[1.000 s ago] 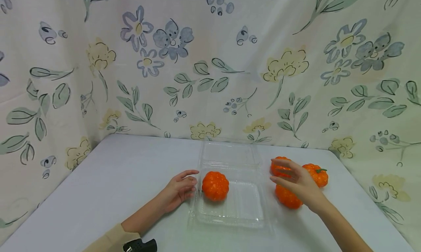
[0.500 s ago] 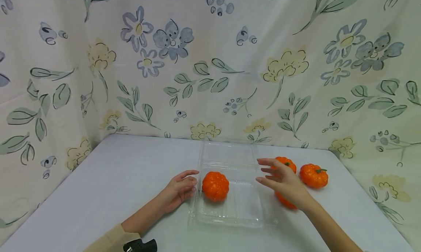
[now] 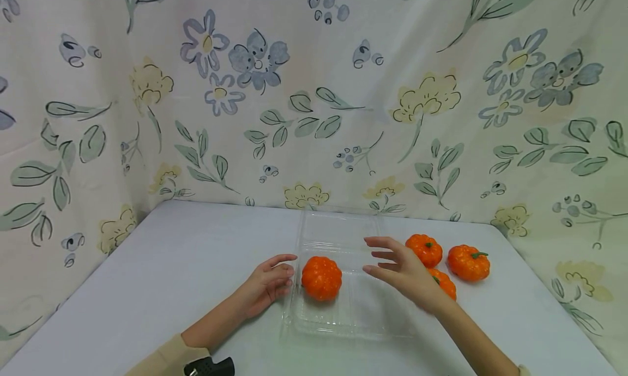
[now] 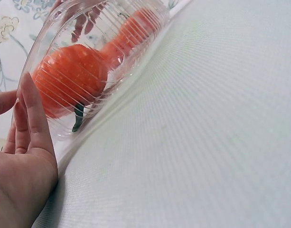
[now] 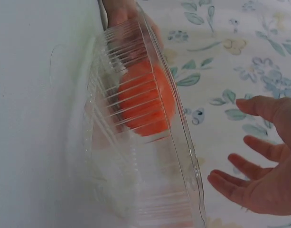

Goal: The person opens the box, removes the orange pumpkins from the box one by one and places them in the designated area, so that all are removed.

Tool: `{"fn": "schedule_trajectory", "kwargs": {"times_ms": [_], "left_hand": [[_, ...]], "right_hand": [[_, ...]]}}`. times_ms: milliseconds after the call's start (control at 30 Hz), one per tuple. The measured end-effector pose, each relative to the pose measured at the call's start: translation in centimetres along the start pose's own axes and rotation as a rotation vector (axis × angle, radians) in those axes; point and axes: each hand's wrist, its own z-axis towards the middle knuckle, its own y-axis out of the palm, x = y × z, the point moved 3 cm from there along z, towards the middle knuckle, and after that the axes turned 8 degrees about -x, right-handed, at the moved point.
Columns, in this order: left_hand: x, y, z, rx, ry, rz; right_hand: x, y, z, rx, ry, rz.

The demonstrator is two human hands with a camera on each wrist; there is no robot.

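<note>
A clear plastic clamshell container lies on the white table with its lid folded back. One small orange toy pumpkin sits in its left half, its green stem visible in the left wrist view. My left hand rests beside the container's left wall, and in the left wrist view its straight fingers are right at the plastic. Over the container's right half hovers my right hand, fingers spread, holding nothing. The right wrist view shows this hand beyond the rim, apart from the pumpkin.
To the right of the container are three more orange pumpkins: one at the back, one farther right, and one partly hidden by my right hand. A floral curtain hangs behind the table.
My right hand has moved left, from over the loose pumpkins to over the container's right half, uncovering more of them. The left hand and the pumpkin in the container have stayed put.
</note>
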Motion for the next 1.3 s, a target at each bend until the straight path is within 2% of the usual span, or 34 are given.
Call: {"fn": "schedule_trajectory", "kwargs": {"times_ms": [133, 300, 867, 1133, 1300], "left_hand": [[0.0, 0.0, 0.0, 0.0, 0.0, -0.003], [0.0, 0.0, 0.0, -0.001, 0.001, -0.003], [-0.2, -0.2, 0.1, -0.01, 0.008, 0.003], [-0.3, -0.3, 0.3, -0.005, 0.007, 0.006], [-0.3, -0.3, 0.2, -0.004, 0.007, 0.003]], "right_hand": [[-0.3, 0.8, 0.6, -0.004, -0.034, -0.031], [-0.4, 1.8, 1.2, -0.026, -0.017, -0.017], [-0.5, 5.1, 3.1, -0.072, -0.067, -0.023], [-0.6, 6.6, 3.8, -0.057, -0.073, -0.049], [-0.3, 7.5, 4.2, -0.032, -0.04, -0.065]]}}
